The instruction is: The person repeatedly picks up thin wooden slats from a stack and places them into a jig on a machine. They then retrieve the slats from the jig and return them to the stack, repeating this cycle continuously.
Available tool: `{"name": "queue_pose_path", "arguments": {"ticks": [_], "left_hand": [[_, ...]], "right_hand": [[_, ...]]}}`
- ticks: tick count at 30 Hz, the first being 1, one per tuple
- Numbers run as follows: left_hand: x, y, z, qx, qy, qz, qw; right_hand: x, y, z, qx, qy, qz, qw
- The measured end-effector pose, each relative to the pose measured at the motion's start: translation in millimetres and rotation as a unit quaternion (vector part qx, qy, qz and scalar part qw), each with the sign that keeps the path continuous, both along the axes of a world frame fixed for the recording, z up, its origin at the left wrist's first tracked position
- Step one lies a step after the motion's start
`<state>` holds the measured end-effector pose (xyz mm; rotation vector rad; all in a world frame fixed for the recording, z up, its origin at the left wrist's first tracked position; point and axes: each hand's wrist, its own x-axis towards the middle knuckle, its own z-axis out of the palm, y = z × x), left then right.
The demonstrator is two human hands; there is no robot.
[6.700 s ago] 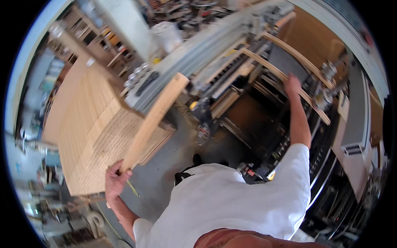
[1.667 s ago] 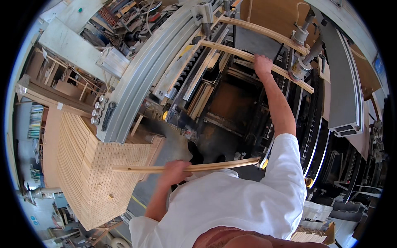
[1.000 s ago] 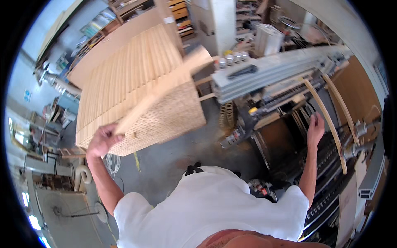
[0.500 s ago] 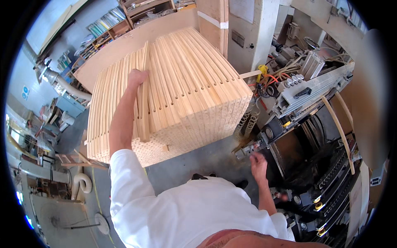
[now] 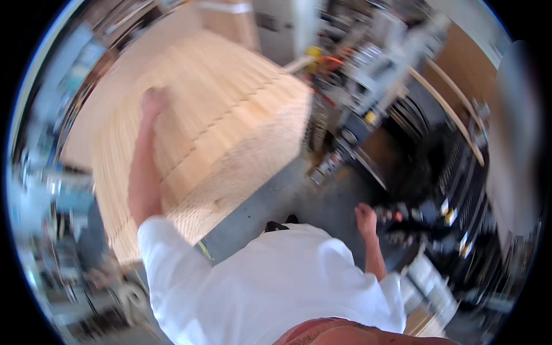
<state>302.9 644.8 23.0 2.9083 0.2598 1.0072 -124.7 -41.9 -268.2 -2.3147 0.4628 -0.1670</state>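
A large stack of pale wooden slats (image 5: 213, 98) fills the upper left, packed side by side, with a line of small dark notches across the top near the front edge. My left hand (image 5: 154, 102) rests on top of the slats toward the left. It looks curled, but motion blur hides its fingers and whether a slat is in them. Low at my right side hangs my right hand (image 5: 365, 219), its fingers loosely curled and nothing visible in them. It is apart from the machine beside it.
To the right stands a machine (image 5: 351, 138) with hoses and dark tracks. Two curved wooden strips (image 5: 454, 112) lean across it. Behind the stack rises a large brown board (image 5: 121, 75). Grey floor (image 5: 270, 201) shows between the stack and me.
The view has swung to the right and blurred. The loose slat that was under my left hand no longer stands out from the stack. My right hand has curled a little more.
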Motion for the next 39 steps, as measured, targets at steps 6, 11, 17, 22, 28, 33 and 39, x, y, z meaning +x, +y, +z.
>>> {"name": "queue_pose_path", "arguments": {"ticks": [6,11,17,22,28,33,39], "left_hand": [[-149,-250,96,-0.379,0.012,-0.277,0.883],[-254,-402,-4,-0.333,-0.004,-0.598,0.729],[-387,-573,-172,-0.409,0.513,-0.499,0.566],[-432,-616,-210,-0.251,0.605,-0.553,0.515],[-419,-663,-240,-0.183,0.617,-0.58,0.499],[-378,-702,-265,-0.19,0.604,-0.599,0.489],[-295,-797,-214,-0.114,0.406,-0.708,0.566]], "right_hand": [[-60,-22,65,-0.022,0.013,-0.156,0.987],[-162,-64,84,-0.078,-0.071,-0.277,0.955],[-398,-108,67,-0.24,0.013,-0.531,0.813],[-589,-74,66,-0.349,0.265,-0.664,0.606],[-669,-23,50,-0.297,0.323,-0.693,0.572],[-690,-29,40,-0.299,0.382,-0.666,0.567],[-634,-41,86,-0.287,0.305,-0.662,0.621]]}}
